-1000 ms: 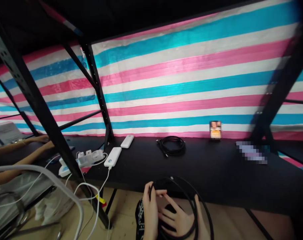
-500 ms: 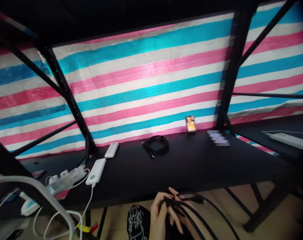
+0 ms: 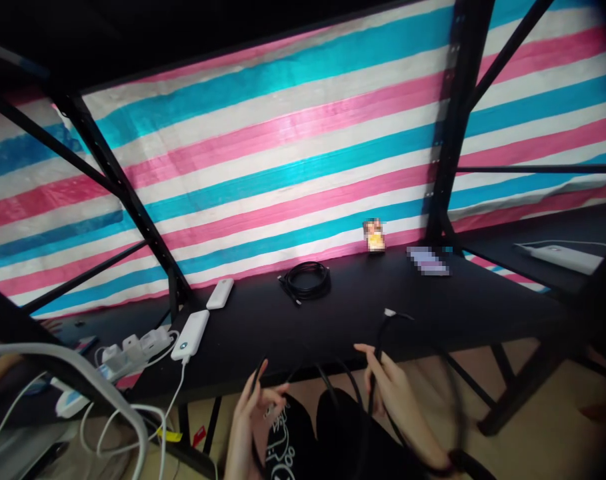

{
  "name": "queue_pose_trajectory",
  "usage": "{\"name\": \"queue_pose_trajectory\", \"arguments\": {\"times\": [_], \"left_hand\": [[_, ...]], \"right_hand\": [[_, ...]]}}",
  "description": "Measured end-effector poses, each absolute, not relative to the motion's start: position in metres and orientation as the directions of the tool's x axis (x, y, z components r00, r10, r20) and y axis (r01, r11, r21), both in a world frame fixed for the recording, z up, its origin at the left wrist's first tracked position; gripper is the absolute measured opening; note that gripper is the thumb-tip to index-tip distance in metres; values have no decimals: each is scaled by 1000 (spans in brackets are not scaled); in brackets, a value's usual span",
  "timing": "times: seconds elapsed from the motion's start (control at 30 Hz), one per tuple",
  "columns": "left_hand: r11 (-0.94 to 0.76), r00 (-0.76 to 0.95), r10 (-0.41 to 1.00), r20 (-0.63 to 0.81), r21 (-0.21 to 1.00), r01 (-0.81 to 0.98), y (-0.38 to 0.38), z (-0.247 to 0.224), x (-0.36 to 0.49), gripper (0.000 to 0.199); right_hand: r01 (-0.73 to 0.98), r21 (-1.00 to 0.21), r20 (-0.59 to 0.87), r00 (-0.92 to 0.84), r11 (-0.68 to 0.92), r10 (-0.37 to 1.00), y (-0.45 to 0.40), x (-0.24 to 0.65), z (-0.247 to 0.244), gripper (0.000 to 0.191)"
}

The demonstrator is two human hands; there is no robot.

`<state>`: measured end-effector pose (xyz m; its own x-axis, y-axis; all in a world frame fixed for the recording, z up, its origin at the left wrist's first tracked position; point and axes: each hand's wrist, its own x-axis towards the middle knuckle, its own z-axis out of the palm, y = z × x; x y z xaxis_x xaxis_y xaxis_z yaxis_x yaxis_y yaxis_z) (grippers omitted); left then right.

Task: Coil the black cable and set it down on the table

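You seem to be sorting the loops of the cable [image 3: 381, 331] by the desk's [image 3: 337, 310] front edge, left hand [image 3: 250, 408] pinching it and right hand [image 3: 393, 387], as far as blur shows, curled around it, so next calls for evening those loops.

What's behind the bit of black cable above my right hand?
The table shows behind the black cable above your right hand. Whatever the cable itself covers can't be seen.
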<state>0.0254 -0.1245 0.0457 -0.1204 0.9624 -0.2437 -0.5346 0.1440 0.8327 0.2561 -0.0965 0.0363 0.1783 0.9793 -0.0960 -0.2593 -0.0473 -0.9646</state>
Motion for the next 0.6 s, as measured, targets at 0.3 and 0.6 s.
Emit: {"name": "queue_pose_trajectory", "arguments": {"times": [0.3, 0.6], "left_hand": [[109, -79, 984, -159, 892, -438, -152, 70, 56, 38], [88, 4, 996, -90, 965, -247, -140, 47, 124, 46]], "right_hand": [[-208, -977, -23, 342, 52, 939, -129, 307, 61, 64], [-338, -939, -30, 251, 59, 968, -147, 362, 67, 65]]}}
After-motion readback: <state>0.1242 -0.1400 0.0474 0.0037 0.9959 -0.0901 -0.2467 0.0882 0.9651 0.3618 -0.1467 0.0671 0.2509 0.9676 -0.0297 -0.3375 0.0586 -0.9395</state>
